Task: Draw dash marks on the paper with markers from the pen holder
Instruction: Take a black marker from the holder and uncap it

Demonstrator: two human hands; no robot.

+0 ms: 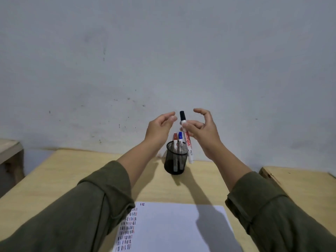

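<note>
My right hand grips a white marker with a black cap, held nearly upright just above and to the right of the black mesh pen holder. A red-capped marker and a blue-capped marker stand in the holder. My left hand hovers left of the black cap, fingers apart, holding nothing. The white paper lies near the table's front, with rows of short black, red and blue dashes along its left side.
The pen holder stands at the back of a light wooden table, close to a grey wall. A second wooden surface adjoins on the right. Another wooden piece sits at the far left.
</note>
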